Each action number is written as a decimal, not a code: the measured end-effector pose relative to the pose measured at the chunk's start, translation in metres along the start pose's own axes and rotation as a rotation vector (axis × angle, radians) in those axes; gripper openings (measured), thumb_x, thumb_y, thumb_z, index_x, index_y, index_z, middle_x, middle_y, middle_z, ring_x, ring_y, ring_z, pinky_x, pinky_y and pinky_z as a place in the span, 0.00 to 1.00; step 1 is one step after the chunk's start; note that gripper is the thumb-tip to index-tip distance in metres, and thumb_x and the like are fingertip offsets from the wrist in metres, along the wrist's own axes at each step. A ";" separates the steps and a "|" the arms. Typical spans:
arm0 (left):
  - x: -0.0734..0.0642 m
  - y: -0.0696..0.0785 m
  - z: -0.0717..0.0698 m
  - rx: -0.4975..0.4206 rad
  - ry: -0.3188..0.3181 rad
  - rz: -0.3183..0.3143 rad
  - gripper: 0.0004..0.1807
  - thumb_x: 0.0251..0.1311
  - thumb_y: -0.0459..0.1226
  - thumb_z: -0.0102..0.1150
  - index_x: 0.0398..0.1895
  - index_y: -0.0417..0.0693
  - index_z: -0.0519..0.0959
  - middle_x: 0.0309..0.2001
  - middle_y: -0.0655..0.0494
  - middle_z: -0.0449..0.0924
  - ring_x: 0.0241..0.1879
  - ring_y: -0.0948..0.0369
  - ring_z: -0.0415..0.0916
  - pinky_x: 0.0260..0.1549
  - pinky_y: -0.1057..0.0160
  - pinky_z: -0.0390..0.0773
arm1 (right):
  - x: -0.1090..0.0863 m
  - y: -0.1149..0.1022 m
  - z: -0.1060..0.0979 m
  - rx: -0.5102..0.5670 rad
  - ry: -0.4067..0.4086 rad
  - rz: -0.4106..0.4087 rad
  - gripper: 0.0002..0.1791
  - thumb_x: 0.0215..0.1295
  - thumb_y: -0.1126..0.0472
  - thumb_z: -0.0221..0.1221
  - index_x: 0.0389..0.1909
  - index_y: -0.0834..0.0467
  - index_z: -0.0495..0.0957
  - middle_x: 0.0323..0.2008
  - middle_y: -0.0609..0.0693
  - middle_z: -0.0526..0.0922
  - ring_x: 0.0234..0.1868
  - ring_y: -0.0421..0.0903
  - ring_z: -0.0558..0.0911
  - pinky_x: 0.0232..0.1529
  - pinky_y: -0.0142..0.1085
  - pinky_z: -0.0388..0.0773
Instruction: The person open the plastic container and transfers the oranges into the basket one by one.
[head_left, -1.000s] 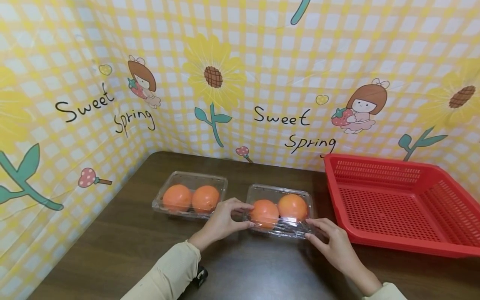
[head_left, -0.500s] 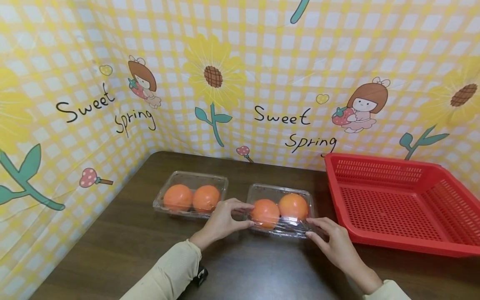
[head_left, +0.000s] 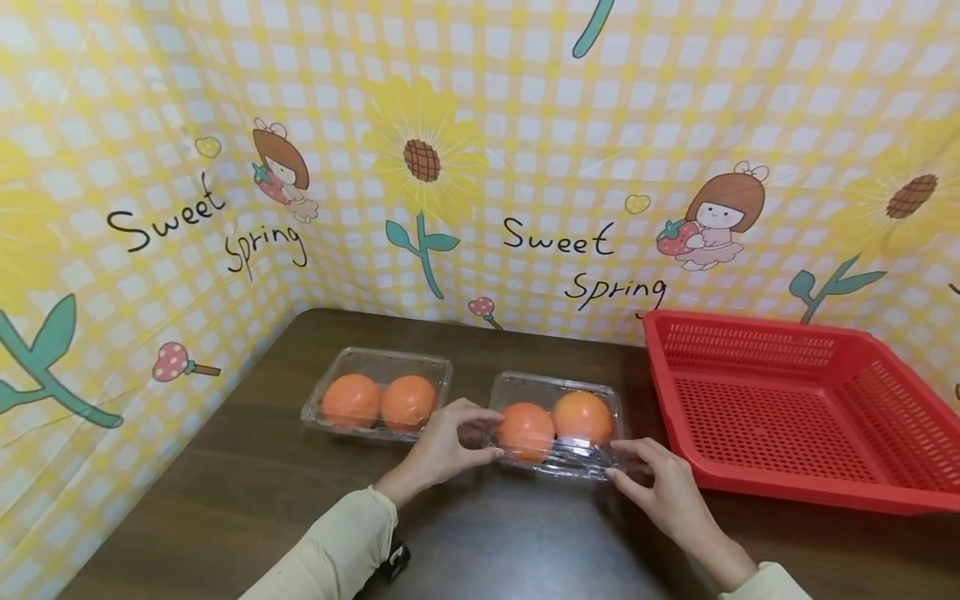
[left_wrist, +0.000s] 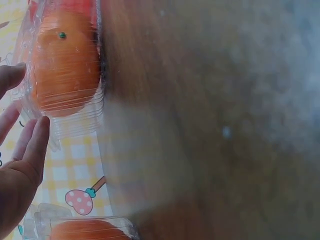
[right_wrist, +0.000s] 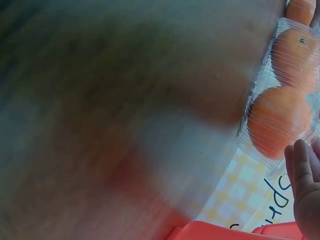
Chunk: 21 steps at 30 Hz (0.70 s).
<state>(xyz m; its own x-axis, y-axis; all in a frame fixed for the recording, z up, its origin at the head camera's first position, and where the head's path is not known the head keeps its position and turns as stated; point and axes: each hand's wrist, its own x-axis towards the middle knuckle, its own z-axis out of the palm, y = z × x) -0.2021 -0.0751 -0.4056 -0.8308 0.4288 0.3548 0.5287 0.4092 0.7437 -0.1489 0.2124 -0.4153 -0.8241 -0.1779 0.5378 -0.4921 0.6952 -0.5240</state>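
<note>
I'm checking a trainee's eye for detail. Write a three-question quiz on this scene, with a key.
1. How many oranges sit in the left clear container?
2. True or false: the left hand and right hand are at opposite ends of the right clear container.
3. The red basket stands: a) left of both containers; b) between them; c) right of both.

Key: 1. Two. 2. True. 3. c.
</note>
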 end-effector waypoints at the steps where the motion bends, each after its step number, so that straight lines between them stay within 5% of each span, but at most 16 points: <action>1: -0.001 0.000 0.000 -0.006 0.007 0.008 0.20 0.39 0.34 0.69 0.41 0.45 0.79 0.35 0.55 0.73 0.35 0.61 0.73 0.35 0.68 0.77 | 0.000 0.000 0.000 0.001 -0.002 -0.003 0.18 0.37 0.69 0.69 0.35 0.61 0.79 0.29 0.47 0.77 0.28 0.39 0.79 0.28 0.29 0.78; 13: -0.003 -0.001 0.002 -0.049 0.044 0.109 0.19 0.39 0.34 0.69 0.39 0.39 0.77 0.37 0.53 0.70 0.35 0.60 0.72 0.35 0.68 0.77 | 0.002 -0.002 0.002 -0.026 0.029 -0.019 0.18 0.34 0.73 0.67 0.32 0.62 0.79 0.28 0.47 0.76 0.26 0.40 0.78 0.27 0.32 0.78; 21: 0.001 -0.001 0.004 -0.077 0.005 -0.009 0.21 0.37 0.29 0.69 0.40 0.40 0.77 0.49 0.46 0.69 0.40 0.56 0.71 0.37 0.70 0.76 | 0.000 0.001 0.001 -0.015 0.030 -0.035 0.17 0.35 0.72 0.66 0.33 0.62 0.79 0.29 0.48 0.78 0.26 0.40 0.80 0.27 0.33 0.79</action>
<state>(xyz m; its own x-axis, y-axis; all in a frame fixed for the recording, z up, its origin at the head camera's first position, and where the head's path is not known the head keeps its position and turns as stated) -0.2023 -0.0723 -0.4079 -0.8364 0.4216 0.3503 0.5064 0.3499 0.7881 -0.1498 0.2122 -0.4162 -0.7974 -0.1818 0.5754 -0.5164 0.6990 -0.4948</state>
